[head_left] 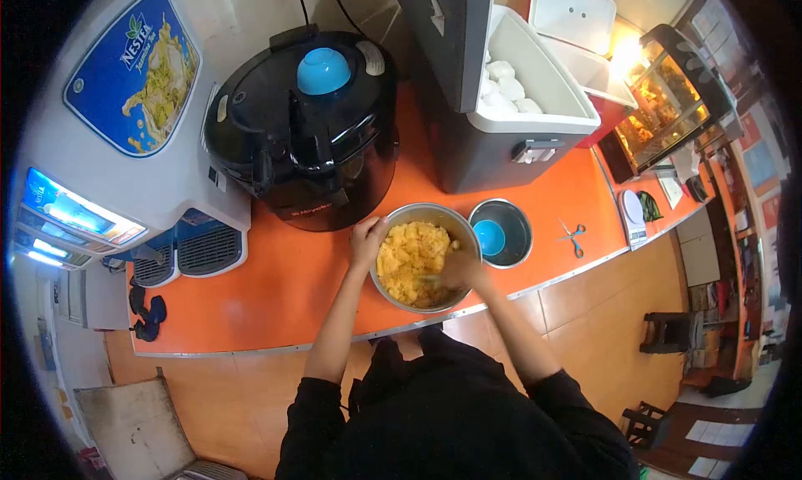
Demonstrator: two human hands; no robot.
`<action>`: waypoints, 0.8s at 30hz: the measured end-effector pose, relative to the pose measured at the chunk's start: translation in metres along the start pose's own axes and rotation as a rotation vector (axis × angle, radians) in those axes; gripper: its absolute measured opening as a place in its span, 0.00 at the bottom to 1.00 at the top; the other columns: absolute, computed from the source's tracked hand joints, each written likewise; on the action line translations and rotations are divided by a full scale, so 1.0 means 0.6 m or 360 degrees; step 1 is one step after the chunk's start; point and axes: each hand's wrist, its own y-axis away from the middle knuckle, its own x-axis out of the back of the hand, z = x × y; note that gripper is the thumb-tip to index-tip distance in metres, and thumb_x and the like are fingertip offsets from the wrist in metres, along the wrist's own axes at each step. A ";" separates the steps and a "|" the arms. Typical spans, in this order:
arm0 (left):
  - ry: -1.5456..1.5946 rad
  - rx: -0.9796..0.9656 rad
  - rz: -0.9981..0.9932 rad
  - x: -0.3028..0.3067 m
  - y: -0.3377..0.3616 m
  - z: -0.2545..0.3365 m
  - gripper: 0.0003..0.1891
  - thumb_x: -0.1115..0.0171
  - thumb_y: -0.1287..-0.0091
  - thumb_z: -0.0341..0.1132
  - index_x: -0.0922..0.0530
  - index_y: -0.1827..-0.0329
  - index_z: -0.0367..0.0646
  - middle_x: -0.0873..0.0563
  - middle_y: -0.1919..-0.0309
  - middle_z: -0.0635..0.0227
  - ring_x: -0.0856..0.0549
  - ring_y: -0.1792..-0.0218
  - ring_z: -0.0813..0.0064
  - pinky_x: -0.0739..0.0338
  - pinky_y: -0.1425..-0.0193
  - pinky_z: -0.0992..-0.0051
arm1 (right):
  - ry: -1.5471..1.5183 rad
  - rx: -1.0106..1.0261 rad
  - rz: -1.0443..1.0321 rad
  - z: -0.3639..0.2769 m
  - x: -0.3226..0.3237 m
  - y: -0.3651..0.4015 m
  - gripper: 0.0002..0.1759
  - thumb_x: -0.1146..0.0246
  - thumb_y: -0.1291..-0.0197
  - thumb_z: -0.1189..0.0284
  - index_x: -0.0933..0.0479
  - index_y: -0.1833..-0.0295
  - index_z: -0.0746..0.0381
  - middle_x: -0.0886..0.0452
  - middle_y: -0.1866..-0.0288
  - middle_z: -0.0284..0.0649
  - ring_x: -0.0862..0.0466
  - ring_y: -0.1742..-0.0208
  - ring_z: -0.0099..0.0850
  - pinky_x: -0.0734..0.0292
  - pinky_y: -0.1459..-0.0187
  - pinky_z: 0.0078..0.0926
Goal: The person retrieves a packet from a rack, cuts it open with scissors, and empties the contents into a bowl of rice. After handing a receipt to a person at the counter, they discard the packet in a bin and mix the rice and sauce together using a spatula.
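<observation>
A round metal pot holding yellow rice stands at the counter's front edge. My left hand grips its left rim, fingers closed over the edge. Over the right part of the rice is my right hand, smeared by motion. A pale streak, perhaps a utensil, shows beside its fingers, but I cannot make out what it is. Just right of the pot sits a smaller metal pot with a blue bowl inside.
Behind the pot stands a black rice cooker with an upturned blue bowl on its lid. An open grey cooler holds white bundles. Scissors lie on the orange counter. A drink dispenser stands left.
</observation>
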 end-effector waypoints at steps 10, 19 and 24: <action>0.0050 0.0028 -0.0041 -0.004 0.000 0.004 0.21 0.46 0.29 0.46 0.25 0.74 0.36 0.31 0.84 0.72 0.33 0.79 0.81 0.39 0.72 0.72 | -0.0240 -0.0049 0.0501 -0.020 -0.032 0.026 0.17 0.43 0.44 0.64 0.20 0.58 0.66 0.17 0.61 0.56 0.15 0.55 0.48 0.21 0.53 0.45; 0.0010 -0.0064 -0.0001 -0.005 0.010 -0.002 0.20 0.46 0.29 0.45 0.24 0.71 0.35 0.30 0.83 0.70 0.32 0.79 0.81 0.38 0.73 0.72 | -0.0213 -0.0020 0.0385 -0.044 -0.032 0.038 0.17 0.45 0.43 0.65 0.19 0.58 0.66 0.18 0.54 0.55 0.16 0.52 0.47 0.19 0.53 0.37; -0.0062 -0.0208 0.0083 -0.018 0.031 0.005 0.18 0.47 0.28 0.44 0.24 0.69 0.37 0.30 0.83 0.68 0.32 0.79 0.80 0.37 0.73 0.71 | -0.1012 -0.0016 0.0873 0.052 -0.026 -0.024 0.13 0.44 0.47 0.69 0.18 0.68 0.68 0.17 0.69 0.59 0.15 0.64 0.51 0.19 0.61 0.43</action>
